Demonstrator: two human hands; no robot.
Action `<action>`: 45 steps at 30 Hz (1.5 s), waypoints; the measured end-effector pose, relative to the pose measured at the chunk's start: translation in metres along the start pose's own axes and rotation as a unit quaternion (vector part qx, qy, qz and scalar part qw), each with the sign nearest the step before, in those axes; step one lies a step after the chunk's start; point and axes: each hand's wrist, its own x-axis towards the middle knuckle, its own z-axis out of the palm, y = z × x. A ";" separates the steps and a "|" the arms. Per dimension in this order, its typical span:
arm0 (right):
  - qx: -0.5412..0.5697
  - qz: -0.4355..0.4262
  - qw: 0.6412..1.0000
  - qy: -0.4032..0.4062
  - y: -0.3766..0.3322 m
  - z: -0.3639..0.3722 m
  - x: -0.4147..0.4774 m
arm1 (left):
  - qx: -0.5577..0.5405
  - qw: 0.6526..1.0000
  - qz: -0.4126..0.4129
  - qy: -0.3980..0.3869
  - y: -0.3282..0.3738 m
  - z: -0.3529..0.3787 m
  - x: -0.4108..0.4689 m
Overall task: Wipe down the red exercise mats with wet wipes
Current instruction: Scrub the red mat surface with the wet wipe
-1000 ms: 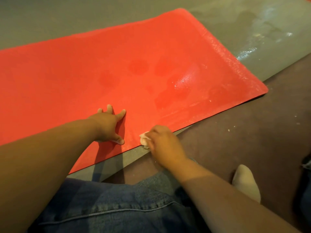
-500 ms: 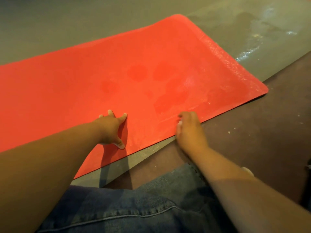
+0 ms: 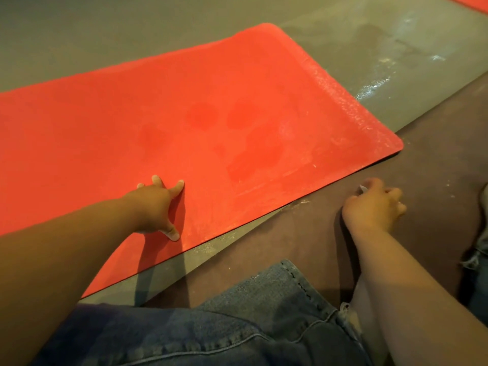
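A red exercise mat (image 3: 211,101) lies flat on the floor, running from the left edge to the right, with darker damp patches and pale streaks near its right end. My left hand (image 3: 158,207) presses on the mat near its front edge, fingers spread. My right hand (image 3: 372,207) rests on the brown floor just off the mat's front edge, fingers curled round a crumpled white wet wipe (image 3: 363,188); only a small corner of the wipe shows.
Grey flooring (image 3: 369,43) with whitish wet smears lies beyond the mat's right end. Brown floor (image 3: 435,159) runs along the front. My denim-clad knee (image 3: 237,326) is at the bottom. The corner of another red mat (image 3: 475,2) shows top right.
My right hand swept the wipe rightward along the mat's front edge and has come off the mat onto the brown floor. My left hand stayed pressed in place.
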 end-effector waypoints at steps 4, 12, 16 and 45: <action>0.070 0.138 0.988 0.024 0.012 -0.021 0.022 | 0.005 1.000 0.000 -0.002 0.001 -0.001 0.000; 0.217 -0.150 0.962 -0.072 -0.046 -0.001 -0.021 | 0.009 1.000 -0.006 -0.011 0.004 -0.005 -0.003; 0.110 -0.247 0.954 -0.129 -0.071 0.035 -0.042 | 0.008 1.000 -0.011 -0.019 0.010 -0.010 -0.002; 0.008 -0.271 0.961 -0.058 -0.043 0.022 -0.017 | -0.008 0.999 -0.029 -0.039 0.039 -0.021 0.003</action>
